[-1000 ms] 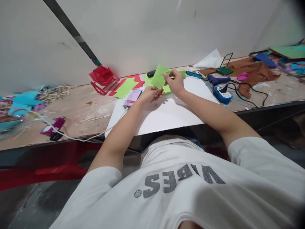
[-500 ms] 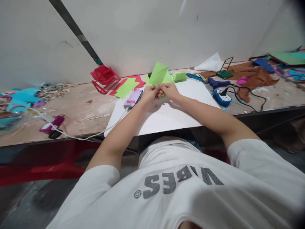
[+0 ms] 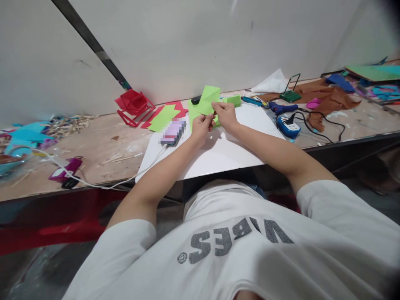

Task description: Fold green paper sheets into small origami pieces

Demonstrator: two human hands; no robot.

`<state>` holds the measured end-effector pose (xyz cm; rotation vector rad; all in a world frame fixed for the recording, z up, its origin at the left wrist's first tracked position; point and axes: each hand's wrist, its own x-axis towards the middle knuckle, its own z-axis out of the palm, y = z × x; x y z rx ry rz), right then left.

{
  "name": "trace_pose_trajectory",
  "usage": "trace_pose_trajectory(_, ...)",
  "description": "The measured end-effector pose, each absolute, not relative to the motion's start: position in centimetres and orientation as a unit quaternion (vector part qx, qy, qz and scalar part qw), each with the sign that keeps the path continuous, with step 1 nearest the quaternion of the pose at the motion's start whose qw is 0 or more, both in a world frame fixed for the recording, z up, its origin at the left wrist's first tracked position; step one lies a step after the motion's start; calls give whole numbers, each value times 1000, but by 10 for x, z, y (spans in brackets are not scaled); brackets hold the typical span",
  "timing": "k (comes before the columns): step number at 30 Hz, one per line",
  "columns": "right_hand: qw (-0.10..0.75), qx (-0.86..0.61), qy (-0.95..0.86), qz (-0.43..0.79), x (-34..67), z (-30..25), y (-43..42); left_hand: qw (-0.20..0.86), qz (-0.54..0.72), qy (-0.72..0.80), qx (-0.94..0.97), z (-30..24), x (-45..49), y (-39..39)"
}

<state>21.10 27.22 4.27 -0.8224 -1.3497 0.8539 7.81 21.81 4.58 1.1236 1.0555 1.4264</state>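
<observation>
A folded piece of light green paper [image 3: 208, 100] is held up above the white board [image 3: 218, 152] on the workbench. My left hand [image 3: 201, 126] pinches its lower edge from the left. My right hand [image 3: 224, 115] pinches it from the right, fingertips close to those of the left. Both hands are closed on the paper, which stands tilted with its top corner toward the wall. More green sheets [image 3: 163, 116] lie flat behind and to the left.
A phone [image 3: 173, 132] with a white cable lies left of my hands. A red paper chair [image 3: 133, 105] stands by the wall. A blue glue gun [image 3: 281, 108], a power strip [image 3: 286, 126], brown fabric [image 3: 325, 102] lie to the right. Wood sticks [image 3: 67, 123] lie far left.
The green paper was turned and shifted in my hands. My right hand came down from its top corner to meet the left at the lower edge, then both lifted slightly.
</observation>
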Motion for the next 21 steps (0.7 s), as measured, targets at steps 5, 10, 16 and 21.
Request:
trace_pose_trajectory(5,655,-365,-562,351,219,48,289,501,575,442,472,54,81,210)
trace_pose_trajectory(10,679,-357,-542,343,228,52,304,493,571,448,479,61,84,204)
trace_pose_trajectory(16,688,-362,-521,352,233,57,309,473,571,447,500,61,85,203)
trace_pose_trajectory(21,709,-341,-514,341,242,64,316,438,577,418,549,54,80,208)
